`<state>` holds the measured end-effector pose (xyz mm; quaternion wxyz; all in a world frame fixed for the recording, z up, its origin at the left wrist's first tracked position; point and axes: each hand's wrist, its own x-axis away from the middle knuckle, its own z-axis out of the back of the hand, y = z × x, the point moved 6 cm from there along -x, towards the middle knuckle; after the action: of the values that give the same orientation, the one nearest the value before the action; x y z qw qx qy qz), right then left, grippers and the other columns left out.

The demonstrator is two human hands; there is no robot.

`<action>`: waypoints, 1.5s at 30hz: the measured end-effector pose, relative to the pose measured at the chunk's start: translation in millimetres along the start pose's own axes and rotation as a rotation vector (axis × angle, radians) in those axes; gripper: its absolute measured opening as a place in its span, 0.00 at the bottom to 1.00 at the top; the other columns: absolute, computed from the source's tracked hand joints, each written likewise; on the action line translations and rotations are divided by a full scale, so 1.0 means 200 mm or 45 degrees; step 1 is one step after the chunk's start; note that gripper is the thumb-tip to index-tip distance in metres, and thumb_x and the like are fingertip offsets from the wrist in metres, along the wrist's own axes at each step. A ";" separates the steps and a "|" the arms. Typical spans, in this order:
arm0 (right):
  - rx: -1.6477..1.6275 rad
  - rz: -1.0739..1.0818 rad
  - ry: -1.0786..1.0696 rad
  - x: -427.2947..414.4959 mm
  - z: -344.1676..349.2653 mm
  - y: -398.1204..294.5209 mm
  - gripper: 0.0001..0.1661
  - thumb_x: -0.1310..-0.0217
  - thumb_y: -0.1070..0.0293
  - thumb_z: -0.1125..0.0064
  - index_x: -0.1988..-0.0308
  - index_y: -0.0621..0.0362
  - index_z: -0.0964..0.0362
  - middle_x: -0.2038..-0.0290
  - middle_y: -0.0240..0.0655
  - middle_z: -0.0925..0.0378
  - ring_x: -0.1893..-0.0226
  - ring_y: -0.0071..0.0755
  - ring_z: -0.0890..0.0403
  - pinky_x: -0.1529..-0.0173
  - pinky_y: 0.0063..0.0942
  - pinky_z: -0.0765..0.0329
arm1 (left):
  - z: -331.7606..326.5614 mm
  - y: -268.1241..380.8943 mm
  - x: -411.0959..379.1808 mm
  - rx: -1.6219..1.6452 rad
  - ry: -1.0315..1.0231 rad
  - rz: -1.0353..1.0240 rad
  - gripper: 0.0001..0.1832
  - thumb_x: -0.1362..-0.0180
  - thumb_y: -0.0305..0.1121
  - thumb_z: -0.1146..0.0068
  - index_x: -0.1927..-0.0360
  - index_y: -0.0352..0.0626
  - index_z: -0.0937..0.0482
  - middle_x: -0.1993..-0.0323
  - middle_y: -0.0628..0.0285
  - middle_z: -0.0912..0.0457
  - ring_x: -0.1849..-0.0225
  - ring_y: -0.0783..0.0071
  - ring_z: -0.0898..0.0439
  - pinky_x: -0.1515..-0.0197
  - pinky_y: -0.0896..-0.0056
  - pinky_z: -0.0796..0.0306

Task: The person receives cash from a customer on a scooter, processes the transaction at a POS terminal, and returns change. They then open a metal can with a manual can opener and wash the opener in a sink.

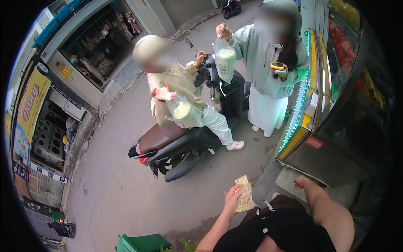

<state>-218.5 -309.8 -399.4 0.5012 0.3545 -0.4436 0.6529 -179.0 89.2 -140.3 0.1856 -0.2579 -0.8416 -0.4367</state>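
Note:
My left hand (233, 197) grips a small fan of banknotes (243, 194), held out in front of my dark clothing. My right hand (300, 182) hangs near the lower corner of a stall cabinet (318, 160); its fingers look curled, with nothing visible in them. Ahead, a seated rider (170, 85) on a motor scooter (185, 146) has a clear plastic bag with a cup (181, 110) hanging from one hand. Beside the scooter, a standing person (264, 69) lifts another bagged cup (226, 58). That person's other hand holds a phone-like device and a yellow item (277, 65).
Green LED lights (296, 123) run along the stall's edge at right. A green bin (143, 242) stands at the bottom left. Across the paved street (110, 167) are open shopfronts (97, 47), and another motorbike (64, 227) is at far left.

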 end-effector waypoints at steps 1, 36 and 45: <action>0.108 0.017 0.010 0.03 -0.07 -0.06 0.11 0.49 0.71 0.43 0.66 0.67 0.30 0.73 0.42 0.27 0.81 0.39 0.24 0.79 0.37 0.23 | 0.00 0.00 0.00 -0.018 0.008 -0.004 0.10 0.41 0.27 0.55 0.56 0.40 0.34 0.65 0.56 0.23 0.69 0.72 0.21 0.69 0.73 0.25; 0.171 1.799 -0.501 1.82 -1.41 -2.58 0.53 0.56 0.71 0.49 0.35 0.53 0.71 0.70 0.45 0.23 0.66 0.46 0.22 0.56 0.35 0.28 | -0.13 0.17 -0.01 0.145 0.639 -0.351 0.10 0.41 0.26 0.56 0.56 0.38 0.33 0.66 0.58 0.23 0.71 0.74 0.23 0.68 0.74 0.26; 0.135 2.151 0.566 1.56 -0.61 -2.78 0.53 0.55 0.73 0.52 0.36 0.56 0.78 0.64 0.49 0.26 0.70 0.55 0.24 0.65 0.44 0.27 | -0.04 0.10 0.03 0.250 0.606 -0.450 0.10 0.42 0.26 0.56 0.56 0.37 0.33 0.66 0.55 0.22 0.71 0.71 0.21 0.69 0.72 0.25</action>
<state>241.8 -32.2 -34.7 -0.0926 -0.2055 -0.4191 0.8795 -170.3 93.7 -119.1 0.3229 0.0210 -0.8444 -0.4269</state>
